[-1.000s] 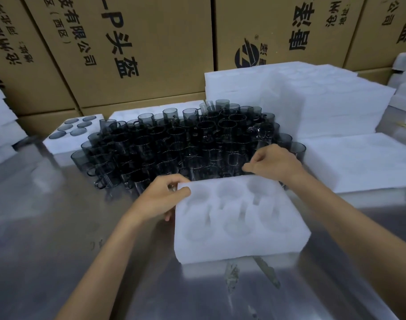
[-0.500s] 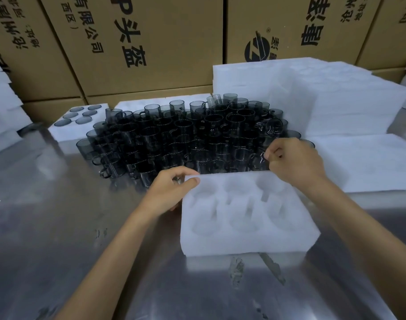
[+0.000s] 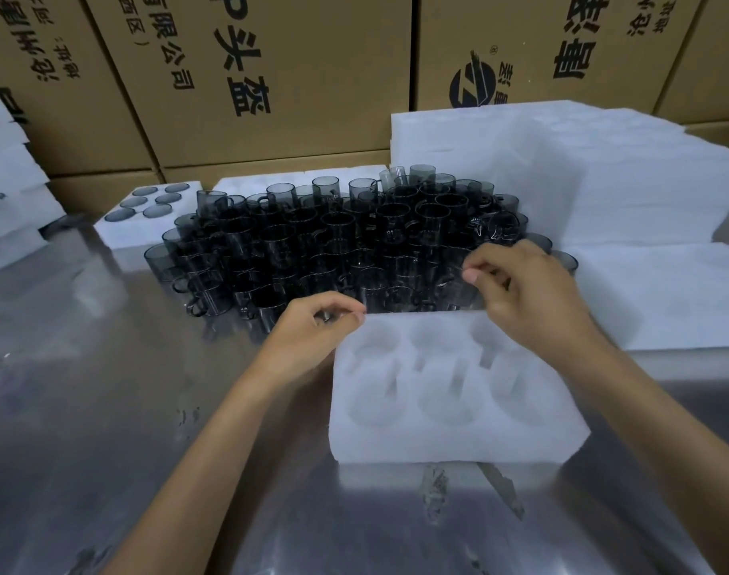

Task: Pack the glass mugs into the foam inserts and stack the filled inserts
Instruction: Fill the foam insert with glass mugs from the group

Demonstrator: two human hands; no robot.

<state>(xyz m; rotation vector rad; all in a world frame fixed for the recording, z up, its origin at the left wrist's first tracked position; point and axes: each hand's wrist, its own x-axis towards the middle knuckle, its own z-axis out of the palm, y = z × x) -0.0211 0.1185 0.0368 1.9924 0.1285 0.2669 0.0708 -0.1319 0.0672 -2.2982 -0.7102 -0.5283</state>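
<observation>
Steel table (image 3: 105,408), filled foam insert (image 3: 117,230) far left, smoked glass mugs (image 3: 333,242) clustered centre, left hand (image 3: 313,332) fingers curled at empty foam insert (image 3: 450,392) corner, right hand (image 3: 524,296) pinching narrow above mugs, grip unclear.

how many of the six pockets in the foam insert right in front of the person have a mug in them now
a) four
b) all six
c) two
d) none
d) none: every pocket of the near foam insert shows only white foam, while the glass mugs stand grouped on the table behind it.
</observation>
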